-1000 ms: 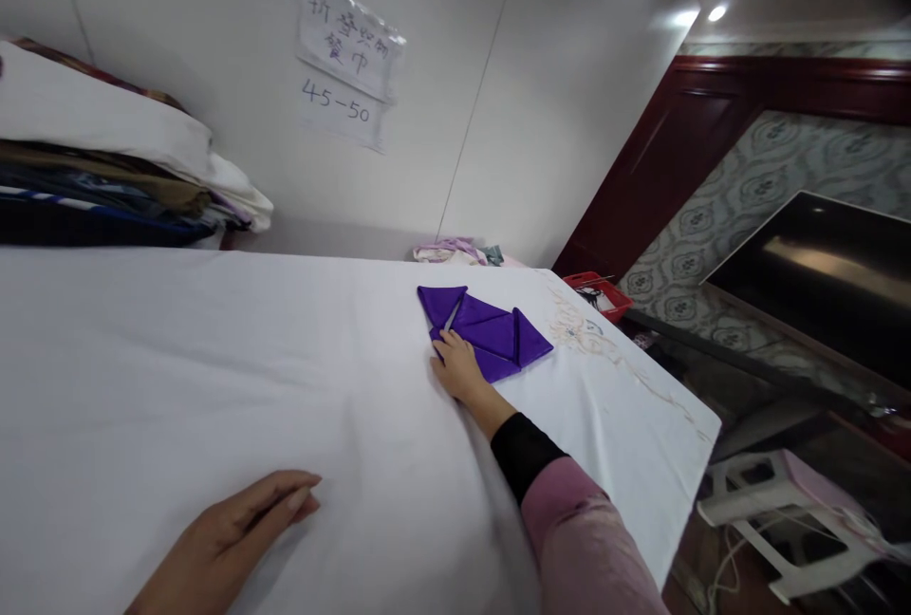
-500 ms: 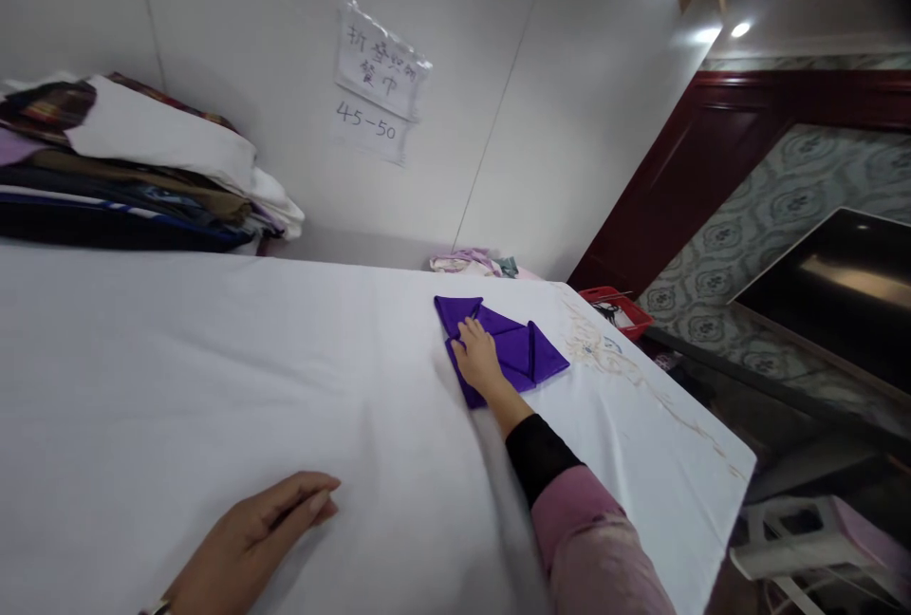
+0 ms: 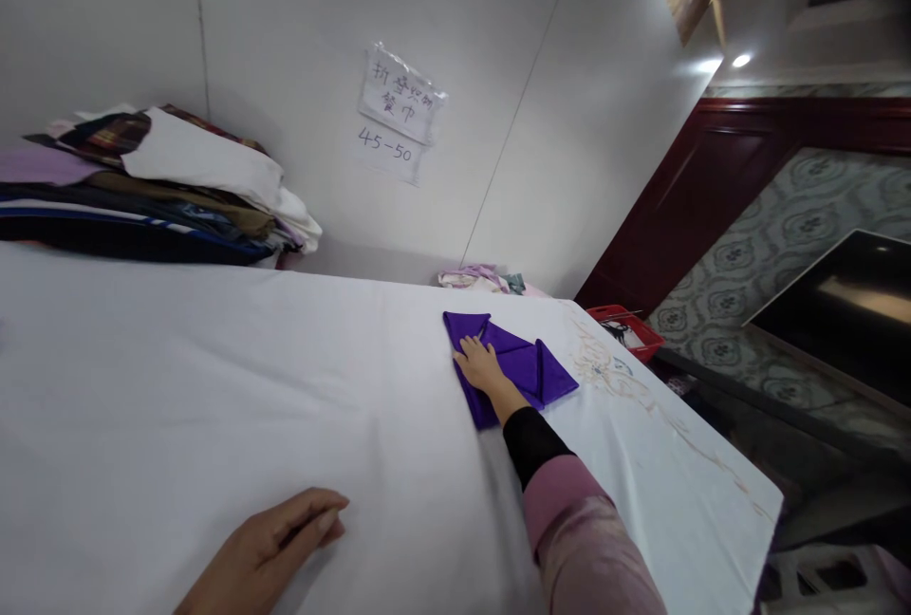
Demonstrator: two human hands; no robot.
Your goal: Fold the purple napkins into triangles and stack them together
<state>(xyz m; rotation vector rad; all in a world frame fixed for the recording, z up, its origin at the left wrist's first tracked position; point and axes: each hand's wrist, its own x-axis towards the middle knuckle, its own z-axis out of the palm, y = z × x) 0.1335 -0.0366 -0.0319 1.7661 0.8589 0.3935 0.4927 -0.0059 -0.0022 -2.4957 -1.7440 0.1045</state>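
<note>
Press evenly on the purple cloth [image 3: 517, 368] under the spread right grip [image 3: 479, 366], the left grip [image 3: 281, 539] pinched on nothing.

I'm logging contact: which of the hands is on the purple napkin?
The right hand, with the black cuff, rests on the purple napkin; the left hand is apart from it.

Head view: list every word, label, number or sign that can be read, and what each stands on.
"折叠织物 餐巾": handwritten on the upper white paper sheet on the pale grey wall; 织物 is blurred, so less certain.
"45-50": handwritten on the lower white paper sheet, just below.
No lettering can be made out on the folded purple cloth.
</note>
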